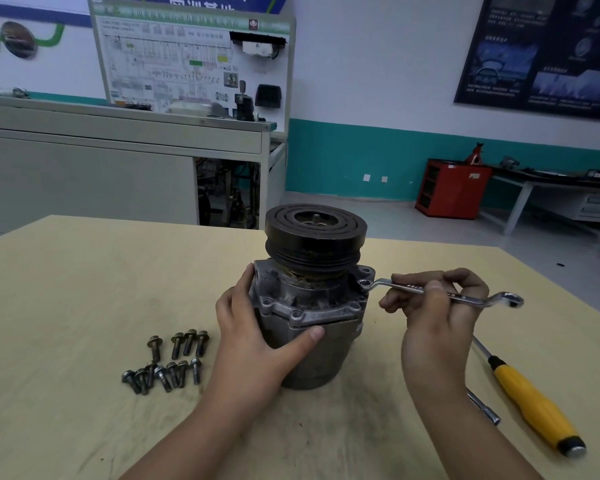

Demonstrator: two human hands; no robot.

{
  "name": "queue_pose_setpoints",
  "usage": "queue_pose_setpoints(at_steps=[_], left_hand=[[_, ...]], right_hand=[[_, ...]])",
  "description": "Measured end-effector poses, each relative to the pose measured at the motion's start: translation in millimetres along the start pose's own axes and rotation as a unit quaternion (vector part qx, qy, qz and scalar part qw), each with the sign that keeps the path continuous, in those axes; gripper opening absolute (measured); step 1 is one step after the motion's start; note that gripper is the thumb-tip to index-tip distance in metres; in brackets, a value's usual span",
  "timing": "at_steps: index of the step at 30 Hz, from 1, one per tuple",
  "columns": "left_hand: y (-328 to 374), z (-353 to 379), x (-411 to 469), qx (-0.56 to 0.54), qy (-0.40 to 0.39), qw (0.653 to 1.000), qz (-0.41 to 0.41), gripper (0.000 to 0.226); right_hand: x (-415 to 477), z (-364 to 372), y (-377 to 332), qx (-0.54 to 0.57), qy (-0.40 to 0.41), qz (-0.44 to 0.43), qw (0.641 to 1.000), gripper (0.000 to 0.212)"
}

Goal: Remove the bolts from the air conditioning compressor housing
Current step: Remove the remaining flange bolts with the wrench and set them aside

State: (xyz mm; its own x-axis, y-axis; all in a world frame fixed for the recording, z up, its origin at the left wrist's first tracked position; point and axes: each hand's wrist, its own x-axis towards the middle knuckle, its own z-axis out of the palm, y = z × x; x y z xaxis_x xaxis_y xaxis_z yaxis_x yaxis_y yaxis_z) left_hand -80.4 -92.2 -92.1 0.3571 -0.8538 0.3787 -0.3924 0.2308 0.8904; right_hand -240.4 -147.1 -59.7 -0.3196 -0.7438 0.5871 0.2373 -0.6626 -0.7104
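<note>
Several loose bolts (174,362) lie in two rough rows on the table (84,289), left of the compressor (309,341) and just beside the left wrist.

Head view, surroundings: a yellow-handled screwdriver (534,407) lies on the table to the right, with a steel bar (484,408) beside it that is partly hidden by the right forearm. A red cabinet (452,188) stands against the far wall. Nothing blocks the compressor but the two hands.

Hands: the left hand (253,337) grasps the housing from the left, fingers round the far side and thumb laid across the front under the flange. The right hand (433,303) pinches the shank of a ring wrench (406,287), with its fingers curled over it. The wrench's near ring sits on the flange at the right edge. Cannot tell whether a bolt head is under it.

Orientation: the compressor stands upright at table centre, long axis vertical, with the black pulley (316,230) on top. The wrench lies about level, long axis running from the flange out to the right. Its free ring projects past the right hand.
</note>
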Motion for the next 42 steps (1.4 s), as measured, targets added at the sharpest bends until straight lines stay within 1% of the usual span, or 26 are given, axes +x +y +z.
queue_pose_setpoints(at_steps=[3, 5, 7, 9, 13, 16, 22, 23, 25, 28, 30, 31, 33, 35, 38, 40, 42], left_hand=[[-0.2, 0.3, 0.1, 0.000, 0.003, 1.000, 0.001, 0.117], [0.0, 0.8, 0.4, 0.002, 0.006, 1.000, 0.000, 0.116], [-0.4, 0.7, 0.4, 0.006, 0.007, 1.000, 0.004, 0.115], [0.2, 0.7, 0.5, 0.007, 0.006, 1.000, 0.007, 0.114], [1.0, 1.3, 1.2, 0.008, 0.007, 1.000, 0.011, 0.114], [0.9, 1.5, 1.5, 0.010, 0.010, 1.000, 0.009, 0.115], [-0.3, 0.9, 1.1, 0.010, 0.011, 1.000, 0.014, 0.114], [-0.9, 1.0, 1.2, 0.010, 0.011, 1.000, 0.016, 0.114], [-1.8, 1.4, 1.4, 0.008, 0.011, 1.000, 0.018, 0.114], [-3.1, 1.6, 1.2, -0.001, 0.011, 1.000, 0.020, 0.112], [-3.2, 1.7, 1.3, -0.003, 0.011, 1.000, 0.020, 0.110], [-2.9, 1.5, 1.2, -0.003, 0.011, 1.000, 0.019, 0.110], [-1.8, 1.2, 1.1, -0.005, 0.010, 1.000, 0.016, 0.111], [-0.8, 1.4, 1.1, -0.007, 0.009, 1.000, 0.015, 0.113], [-0.2, 1.4, 0.8, -0.009, 0.007, 1.000, 0.014, 0.114], [0.5, 1.4, 0.9, -0.009, 0.005, 1.000, 0.010, 0.114], [0.4, 1.3, 1.1, -0.005, 0.003, 1.000, 0.005, 0.115]], right_hand=[[16.2, -1.3, -0.6, 0.027, 0.017, 0.080, 0.996, 0.023], [29.0, -2.4, 2.7, 0.067, 0.023, 0.142, 0.987, 0.030], [38.8, -2.5, 7.6, 0.104, 0.014, 0.202, 0.974, 0.026], [44.7, -2.7, 12.9, 0.110, -0.004, 0.243, 0.964, 0.020], [54.4, 1.1, 18.1, 0.056, -0.041, 0.269, 0.961, 0.017], [61.1, 9.3, 20.5, 0.012, -0.062, 0.283, 0.957, 0.023], [74.7, 19.1, 22.9, -0.088, -0.087, 0.336, 0.934, 0.020], [77.3, 19.0, 22.2, -0.091, -0.088, 0.348, 0.929, 0.018], [79.5, 20.1, 19.6, -0.062, -0.084, 0.365, 0.925, 0.014], [77.5, 22.7, 13.1, 0.048, -0.034, 0.335, 0.940, 0.015], [73.8, 21.6, 5.9, 0.110, 0.005, 0.284, 0.952, 0.018], [70.7, 19.8, 2.0, 0.118, 0.016, 0.253, 0.960, 0.019], [61.2, 15.9, -6.0, 0.091, 0.012, 0.188, 0.978, 0.017], [48.9, 12.2, -13.7, 0.034, -0.008, 0.122, 0.992, 0.014], [32.3, 7.3, -22.9, -0.063, -0.040, 0.039, 0.996, 0.014], [25.2, 3.7, -26.4, -0.090, -0.038, 0.014, 0.995, 0.015], [19.8, 1.2, -29.1, -0.062, -0.026, 0.017, 0.998, 0.010]])
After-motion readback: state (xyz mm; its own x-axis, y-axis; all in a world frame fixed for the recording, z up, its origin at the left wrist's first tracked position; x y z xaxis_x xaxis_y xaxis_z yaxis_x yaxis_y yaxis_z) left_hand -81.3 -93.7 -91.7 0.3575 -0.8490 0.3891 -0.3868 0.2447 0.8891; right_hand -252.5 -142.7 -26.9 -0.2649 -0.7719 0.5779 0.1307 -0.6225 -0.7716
